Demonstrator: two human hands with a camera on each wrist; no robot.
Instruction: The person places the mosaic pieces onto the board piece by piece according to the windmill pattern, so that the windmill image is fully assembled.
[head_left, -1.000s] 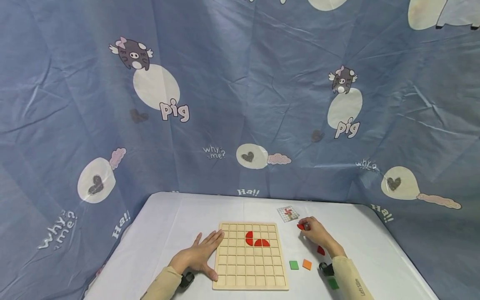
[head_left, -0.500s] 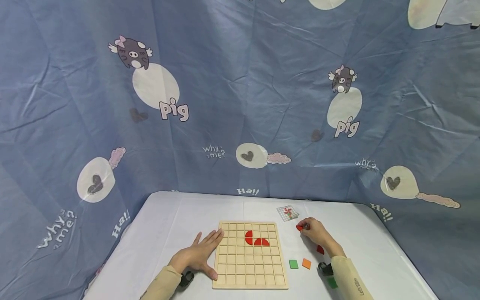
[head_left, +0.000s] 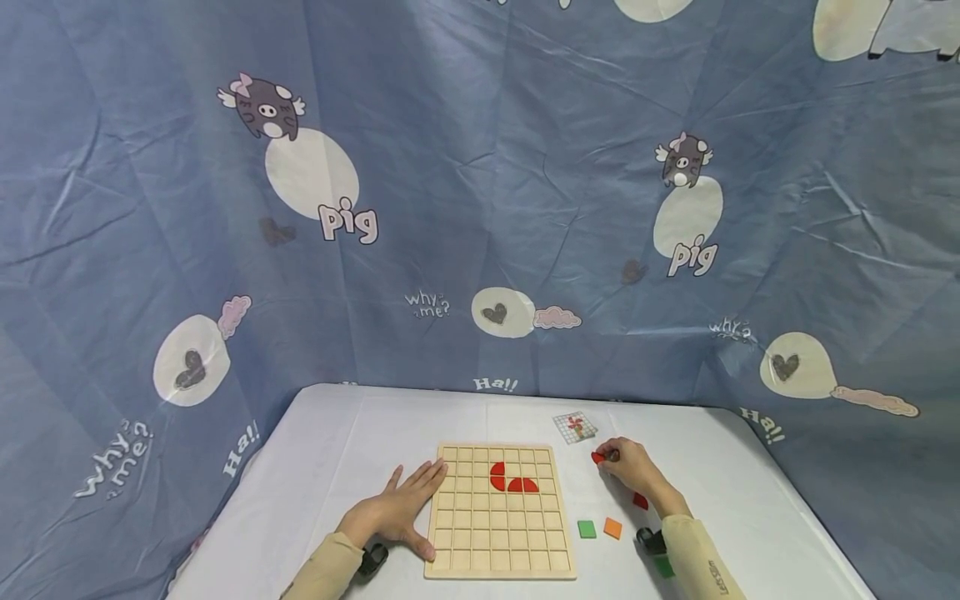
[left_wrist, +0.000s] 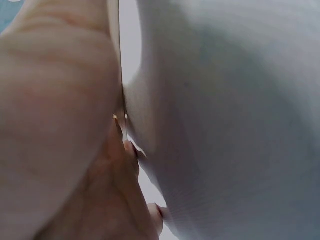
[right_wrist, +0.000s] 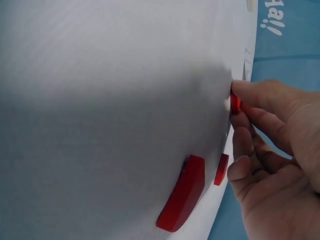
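Note:
A square-gridded wooden board (head_left: 498,533) lies on the white table. Several red quarter-circle pieces (head_left: 498,477) sit in its cells. Spread out along the board's left edge, my left hand (head_left: 397,508) rests with straight fingers and thumb at the rim. To the right of the board, my right hand (head_left: 633,467) pinches a red quarter-circle piece (right_wrist: 235,102) between thumb and fingertips, low at the table surface. Two more red pieces lie by that hand: one close to the wrist camera (right_wrist: 182,197), another farther off under the curled fingers (right_wrist: 221,169).
A small pattern card (head_left: 575,427) with a printed grid and red figure lies beyond the right hand. A green square (head_left: 587,529) and an orange square (head_left: 612,528) are right of the board. Another green piece (head_left: 663,567) is partly behind the right forearm. Blue cloth (head_left: 480,208) hangs behind.
The right hand's fingertips have shifted very slightly toward the board with the pinched red piece. The left hand, the board and the loose pieces stay where they were.

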